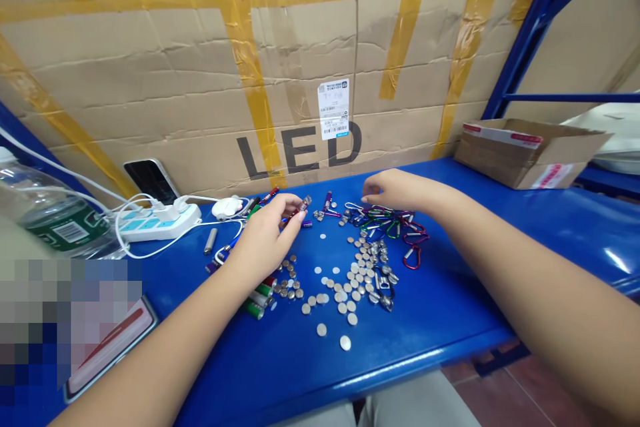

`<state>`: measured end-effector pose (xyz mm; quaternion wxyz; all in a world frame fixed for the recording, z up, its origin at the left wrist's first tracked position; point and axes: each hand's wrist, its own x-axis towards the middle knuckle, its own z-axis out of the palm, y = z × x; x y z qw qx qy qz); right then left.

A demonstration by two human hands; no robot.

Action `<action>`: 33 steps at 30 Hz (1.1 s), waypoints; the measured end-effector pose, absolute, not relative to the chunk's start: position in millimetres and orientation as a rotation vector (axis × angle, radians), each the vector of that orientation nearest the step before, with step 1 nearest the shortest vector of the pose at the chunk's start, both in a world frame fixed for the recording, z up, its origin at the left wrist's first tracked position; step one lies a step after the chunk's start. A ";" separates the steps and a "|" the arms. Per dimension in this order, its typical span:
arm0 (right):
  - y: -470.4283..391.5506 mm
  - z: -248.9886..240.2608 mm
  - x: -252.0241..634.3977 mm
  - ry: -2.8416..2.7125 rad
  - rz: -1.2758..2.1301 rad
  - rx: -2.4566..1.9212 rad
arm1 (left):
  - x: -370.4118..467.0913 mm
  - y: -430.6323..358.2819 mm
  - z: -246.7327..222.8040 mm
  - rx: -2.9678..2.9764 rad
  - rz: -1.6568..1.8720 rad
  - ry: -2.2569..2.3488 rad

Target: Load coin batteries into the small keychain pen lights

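My left hand (273,230) is closed on a small red tube with a clear and metallic end (306,203), held over the left part of the blue table. Under and beside that hand lie coloured metal tubes (263,290), green, red and silver. My right hand (387,190) is bent down at the back edge of a pile of coloured carabiners (393,223); its fingertips are partly hidden, and what they hold, if anything, cannot be made out. Between the hands, many coin-like button cells (353,280) are scattered. Dark clips with metal parts (385,287) lie at their right.
A power strip (160,221) with white cables, a plastic bottle (65,220) and a phone (150,180) stand at the left. Another flat device (113,347) lies nearer. An open cardboard box (525,153) sits at the back right. A large carton (200,93) stands behind the table.
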<state>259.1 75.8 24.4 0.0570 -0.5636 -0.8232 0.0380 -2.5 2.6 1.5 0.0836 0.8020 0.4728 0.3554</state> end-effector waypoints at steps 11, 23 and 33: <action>80.6 29.3 275.0 -2.540 0.120 -1.869 | 1.2 1.7 2.2 2.428 0.981 1.416; 62.5 43.8 288.7 -2.351 0.656 -2.373 | 3.0 0.4 1.4 2.404 0.963 1.365; 65.8 40.8 294.3 -2.389 0.662 -2.417 | 1.7 1.3 -0.2 2.338 1.023 1.341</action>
